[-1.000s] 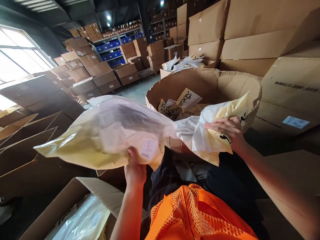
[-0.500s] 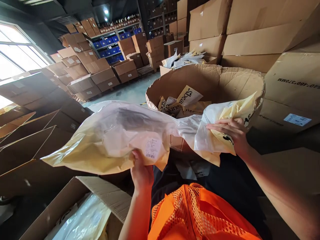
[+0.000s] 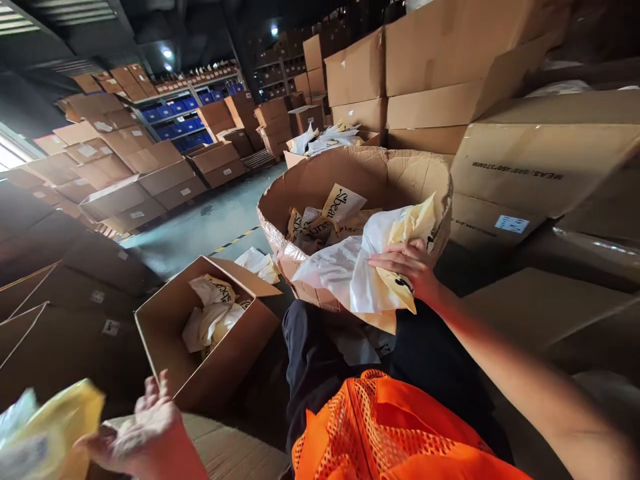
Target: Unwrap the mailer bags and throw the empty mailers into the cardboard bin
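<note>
The left hand (image 3: 150,430) was open, its fingers spread, beside a yellow bag (image 3: 60,427) that was blurred and cut off at the lower left; whether they touched could not be told. The right hand (image 3: 413,263) had its fingers pinching a crumpled white-and-yellow bag (image 3: 363,283), which hid part of the large carton's (image 3: 420,173) near rim. Inside, printed bags (image 3: 345,203) overlapped, their lettering partly covered. Far off, the blue bins' (image 3: 183,127) labels were too small to read.

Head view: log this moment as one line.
right hand: holding white bag | left hand: open | yellow bag: beside left hand, contact unclear
</note>
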A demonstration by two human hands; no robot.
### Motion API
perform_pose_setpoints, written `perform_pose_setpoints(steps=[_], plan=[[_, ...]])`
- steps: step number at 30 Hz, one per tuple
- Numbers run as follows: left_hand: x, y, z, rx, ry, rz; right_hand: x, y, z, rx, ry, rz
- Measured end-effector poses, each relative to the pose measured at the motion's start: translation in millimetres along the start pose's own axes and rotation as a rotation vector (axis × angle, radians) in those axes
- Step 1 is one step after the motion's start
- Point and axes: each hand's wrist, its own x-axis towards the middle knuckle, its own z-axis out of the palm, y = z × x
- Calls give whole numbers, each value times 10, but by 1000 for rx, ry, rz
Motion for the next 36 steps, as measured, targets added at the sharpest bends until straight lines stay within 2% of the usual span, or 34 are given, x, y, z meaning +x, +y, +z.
perform_pose_setpoints(steps=[1, 3, 4, 5, 8, 9, 10, 13, 16, 21, 26, 30, 36], plan=[[60, -73, -69, -96, 58, -114, -29, -1, 3, -29, 5, -5], [-33, -293, -43, -182, 29, -265, -103, -42, -9, -87, 22, -34], [-184, -428, 44, -165, -68, -315, -143, -86, -23, -113, 40, -60], [-392, -569, 169, -132, -220, -349, -183, -146, -42, -135, 62, -86], [-1169, -944, 641, -39, -770, -463, -274, -397, -113, -178, 117, -163], [-1407, -1028, 795, -49, -874, -490, -291, -489, -138, -198, 120, -180], [-1602, -1085, 936, -84, -899, -524, -302, -576, -163, -224, 109, -185], [-1847, -1102, 1244, -174, -736, -582, -316, -774, -256, -285, 27, -142], [-1668, -984, 1353, -178, -639, -541, -336, -853, -388, -256, -59, -78], [-1135, -787, 1191, -74, -569, -464, -380, -830, -602, -215, -125, -30], [-766, -660, 939, 37, -412, -475, -409, -752, -658, -136, 23, 111], [-666, -659, 845, 59, -402, -465, -484, -690, -599, -173, 96, 123], [-646, -748, 830, 79, -387, -468, -557, -681, -547, -185, 109, 138]])
